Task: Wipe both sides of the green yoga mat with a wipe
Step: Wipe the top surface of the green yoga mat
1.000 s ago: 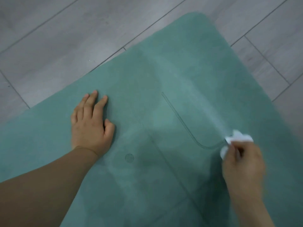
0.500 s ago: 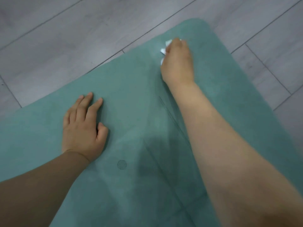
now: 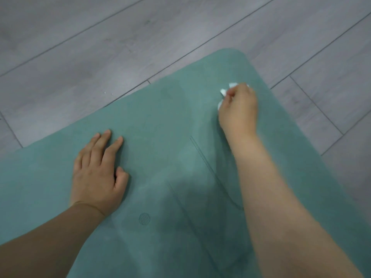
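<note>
Down on the grey wood-plank floor [image 3: 100, 47], the green yoga mat [image 3: 160, 121] is lying flat, its rounded far corner showing toward the upper right and its surface running off the bottom and left edges of the view. Thin printed lines [image 3: 202, 157] are crossing the mat between the two arms, and a small round logo [image 3: 144, 218] is sitting just beside the left wrist.

The left hand [image 3: 96, 173] is resting palm-down on the mat, its fingers straight and lying close together, the thumb tucked slightly in at the side; it is holding nothing and is simply pressing on the surface. The left forearm is coming in from the lower left corner.

The right hand [image 3: 239, 109] is reaching out toward the far corner of the mat, its fingers curled down and bunched over a crumpled white wipe [image 3: 225, 91]. Only bits of the wipe are peeking out at the fingertips and along the thumb side, and it is touching the mat there. The right hand is looking slightly blurred. The right forearm is stretching across the mat from the lower right.

Darker, damp-looking patches [image 3: 200, 207] are showing on the mat between the arms, with lighter streaks beside them.
</note>
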A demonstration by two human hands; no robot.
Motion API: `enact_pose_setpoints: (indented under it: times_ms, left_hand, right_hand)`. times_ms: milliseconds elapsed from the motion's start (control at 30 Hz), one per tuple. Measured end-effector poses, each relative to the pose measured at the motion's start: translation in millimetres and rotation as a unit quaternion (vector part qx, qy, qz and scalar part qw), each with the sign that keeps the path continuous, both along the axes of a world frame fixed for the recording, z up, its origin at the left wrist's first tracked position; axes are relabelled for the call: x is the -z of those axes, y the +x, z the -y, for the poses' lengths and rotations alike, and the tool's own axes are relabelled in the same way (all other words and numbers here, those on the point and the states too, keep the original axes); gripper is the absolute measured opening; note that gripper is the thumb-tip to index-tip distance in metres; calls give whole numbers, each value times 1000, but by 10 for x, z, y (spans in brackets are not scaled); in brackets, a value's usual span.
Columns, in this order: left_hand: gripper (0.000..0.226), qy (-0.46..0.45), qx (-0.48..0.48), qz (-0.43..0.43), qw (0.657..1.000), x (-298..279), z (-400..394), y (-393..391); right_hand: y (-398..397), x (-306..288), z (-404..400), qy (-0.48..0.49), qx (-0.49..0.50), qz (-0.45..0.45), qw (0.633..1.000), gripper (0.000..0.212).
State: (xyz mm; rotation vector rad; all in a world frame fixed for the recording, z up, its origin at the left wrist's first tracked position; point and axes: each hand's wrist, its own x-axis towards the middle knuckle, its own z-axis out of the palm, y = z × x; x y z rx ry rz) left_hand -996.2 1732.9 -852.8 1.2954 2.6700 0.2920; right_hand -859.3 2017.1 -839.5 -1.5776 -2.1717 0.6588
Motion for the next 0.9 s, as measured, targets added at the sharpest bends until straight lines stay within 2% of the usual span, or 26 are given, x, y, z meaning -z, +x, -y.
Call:
enact_pose_setpoints:
  times_ms: [100, 167, 233, 333, 433, 500, 567, 633, 700, 800, 833, 900]
  left_hand:
    - [67, 0, 0, -3, 1000, 5, 5, 8]
    - [67, 1, 1, -2, 1000, 10, -4, 3]
    - [68, -3, 0, -4, 1000, 11, -7, -9]
    - [68, -5, -1, 0, 1000, 3, 7, 1]
    - [67, -3, 0, -4, 1000, 5, 7, 5]
    - [66, 0, 1, -3, 1000, 9, 0, 3]
    - [66, 1, -2, -3, 1000, 7, 2, 2]
    - [66, -1, -2, -2, 1000, 7, 2, 8]
    - [67, -1, 2, -4, 1000, 9, -6, -1]
    - [67, -2, 0, -6, 1000, 17, 7, 4]
    - [67, -2, 1, -6, 1000, 20, 4, 7]
    - [67, -3, -1, -5, 1000, 19, -3, -4]
  right_hand:
    - [-669, -6, -575, 21, -179, 61, 982, 17]
    - [-614, 3, -758, 26, -197, 96, 975, 21]
    - [-153, 27, -650, 46, -102, 82, 990, 23]
    - [896, 32, -4, 30, 45, 48, 997, 17]
    - [1772, -81, 692, -13, 157, 99, 983, 15]
    - [1928, -103, 858, -35, 218, 116, 968, 19]
    - [1585, -108, 657, -20, 239, 103, 965, 25]
    - [916, -78, 211, 6, 195, 54, 979, 27]
    - [142, -26, -270, 15, 84, 21, 996, 24]
    - [-666, -22, -728, 31, -77, 75, 994, 23]
    - [-765, -33, -827, 29, -103, 95, 990, 26]
    - [-698, -30, -932, 34, -91, 104, 990, 28]
